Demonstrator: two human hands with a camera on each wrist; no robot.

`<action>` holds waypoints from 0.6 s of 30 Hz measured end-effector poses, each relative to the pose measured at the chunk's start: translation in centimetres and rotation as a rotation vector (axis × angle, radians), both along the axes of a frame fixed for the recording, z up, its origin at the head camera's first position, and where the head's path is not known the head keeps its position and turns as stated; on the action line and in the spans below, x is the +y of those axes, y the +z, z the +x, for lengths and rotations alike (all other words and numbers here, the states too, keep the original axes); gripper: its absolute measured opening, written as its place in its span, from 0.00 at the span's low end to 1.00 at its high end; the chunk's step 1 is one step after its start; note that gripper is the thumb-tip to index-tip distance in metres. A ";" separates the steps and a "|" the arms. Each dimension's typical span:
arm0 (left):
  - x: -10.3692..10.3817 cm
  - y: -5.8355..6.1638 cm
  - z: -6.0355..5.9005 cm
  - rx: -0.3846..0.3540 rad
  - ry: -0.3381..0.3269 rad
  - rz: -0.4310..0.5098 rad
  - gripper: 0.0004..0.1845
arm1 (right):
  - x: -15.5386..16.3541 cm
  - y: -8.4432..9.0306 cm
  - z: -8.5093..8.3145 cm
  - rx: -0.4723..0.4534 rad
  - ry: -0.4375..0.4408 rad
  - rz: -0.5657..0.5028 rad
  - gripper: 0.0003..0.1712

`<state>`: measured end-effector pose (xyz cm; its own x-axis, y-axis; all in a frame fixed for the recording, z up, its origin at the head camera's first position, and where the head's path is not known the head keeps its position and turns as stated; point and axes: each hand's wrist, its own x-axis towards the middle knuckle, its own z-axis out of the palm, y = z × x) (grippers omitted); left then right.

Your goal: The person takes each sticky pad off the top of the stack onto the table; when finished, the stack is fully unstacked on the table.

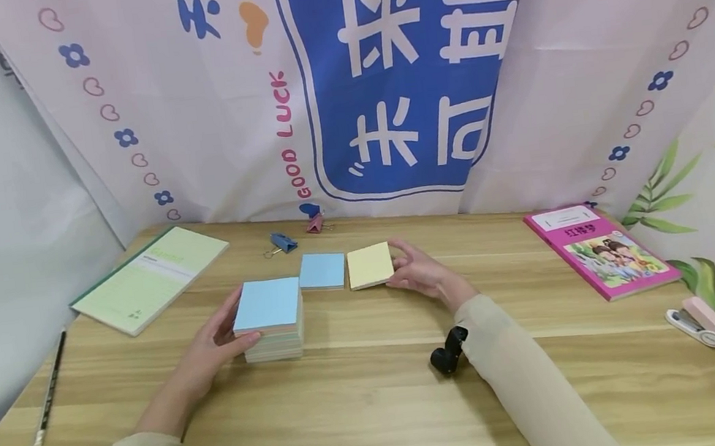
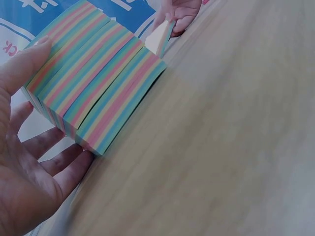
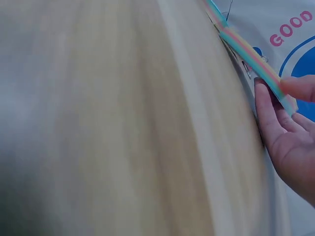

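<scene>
A tall stack of sticky notes [image 1: 267, 305], striped in several colours along its sides with a blue sheet on top, stands at the left middle of the table. My left hand [image 1: 215, 340] grips it, thumb along the near side and fingers around the far left side. To the right, my right hand [image 1: 421, 272] pinches a thin yellow-topped sticky note pad [image 1: 370, 266] by its right edge. The right wrist view shows the thumb above that pad and fingers beneath it. Between stack and yellow pad lies a thin blue-topped sticky note pad [image 1: 322, 270].
Behind the pads are a blue binder clip [image 1: 282, 242] and a pink binder clip [image 1: 316, 223]. A green notebook [image 1: 152, 278] and a pencil [image 1: 51, 390] lie at left. On the right are a pink book [image 1: 601, 249] and a stapler [image 1: 698, 322]. A printed curtain [image 1: 240, 119] hangs behind.
</scene>
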<state>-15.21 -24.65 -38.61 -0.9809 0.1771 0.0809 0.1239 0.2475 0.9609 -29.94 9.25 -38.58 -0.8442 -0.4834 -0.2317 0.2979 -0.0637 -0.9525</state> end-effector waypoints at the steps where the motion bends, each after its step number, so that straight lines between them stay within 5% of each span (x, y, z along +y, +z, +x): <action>1: 0.0 0.0 0.0 0.001 0.001 0.001 0.40 | -0.1 -0.1 -0.1 -0.004 -0.008 0.012 0.49; 11: -0.1 -0.1 -0.1 0.013 0.005 -0.002 0.40 | -0.2 0.2 0.4 -0.015 -0.026 0.062 0.44; 18: 0.0 0.0 0.0 0.008 0.001 -0.003 0.40 | 0.4 1.2 1.3 0.105 -0.039 0.237 0.41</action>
